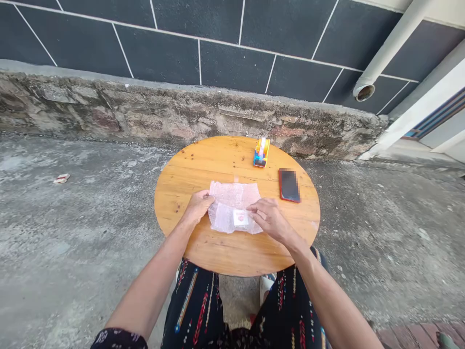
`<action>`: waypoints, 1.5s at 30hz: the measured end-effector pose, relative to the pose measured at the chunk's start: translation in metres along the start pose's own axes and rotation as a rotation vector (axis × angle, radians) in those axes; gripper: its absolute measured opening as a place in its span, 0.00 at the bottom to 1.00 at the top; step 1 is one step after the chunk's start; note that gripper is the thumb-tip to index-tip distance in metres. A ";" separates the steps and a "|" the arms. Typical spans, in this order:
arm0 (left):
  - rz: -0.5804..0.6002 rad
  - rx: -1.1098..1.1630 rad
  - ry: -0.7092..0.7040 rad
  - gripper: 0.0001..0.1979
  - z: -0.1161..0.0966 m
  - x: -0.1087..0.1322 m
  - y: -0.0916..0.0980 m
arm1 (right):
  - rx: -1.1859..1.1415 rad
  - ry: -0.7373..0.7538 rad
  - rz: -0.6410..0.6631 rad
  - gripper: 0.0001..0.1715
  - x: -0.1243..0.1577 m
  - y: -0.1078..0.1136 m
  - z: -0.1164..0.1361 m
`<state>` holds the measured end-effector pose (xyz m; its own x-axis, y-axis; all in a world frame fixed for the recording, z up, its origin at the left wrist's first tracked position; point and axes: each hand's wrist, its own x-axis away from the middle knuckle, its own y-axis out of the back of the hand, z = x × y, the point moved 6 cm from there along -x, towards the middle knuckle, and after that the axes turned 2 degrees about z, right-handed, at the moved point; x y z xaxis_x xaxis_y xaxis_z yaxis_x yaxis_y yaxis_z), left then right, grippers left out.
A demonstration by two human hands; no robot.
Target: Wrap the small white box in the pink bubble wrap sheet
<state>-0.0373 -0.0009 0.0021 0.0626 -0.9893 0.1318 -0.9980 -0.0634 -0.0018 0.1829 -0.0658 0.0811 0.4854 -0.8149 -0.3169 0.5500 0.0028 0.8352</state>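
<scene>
Dark trousers (194,312) with red, white and blue patterned stripes; a dark sleeve (118,339) with pale print; a whitish shoe (266,286).

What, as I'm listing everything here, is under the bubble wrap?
The wooden table, seen around the bubble wrap; anything else beneath is covered. A small white square shows at the wrap's near side, but I cannot tell whether a layer covers it.

Bubble wrap (234,198) on wooden table (221,252)
</scene>
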 end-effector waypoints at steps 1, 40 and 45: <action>-0.007 -0.008 -0.001 0.04 0.001 -0.001 0.000 | 0.041 0.050 -0.011 0.09 0.008 0.002 0.009; 0.048 -0.087 -0.041 0.12 -0.008 -0.025 -0.004 | -0.007 -0.227 0.076 0.23 -0.044 -0.001 -0.088; 0.092 -0.183 -0.113 0.08 -0.011 -0.038 -0.010 | 0.127 -0.189 0.127 0.27 -0.075 -0.027 -0.103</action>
<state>-0.0300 0.0386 0.0078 -0.0385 -0.9989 0.0273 -0.9841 0.0426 0.1723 0.2016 0.0553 0.0358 0.4030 -0.9064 -0.1266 0.3973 0.0487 0.9164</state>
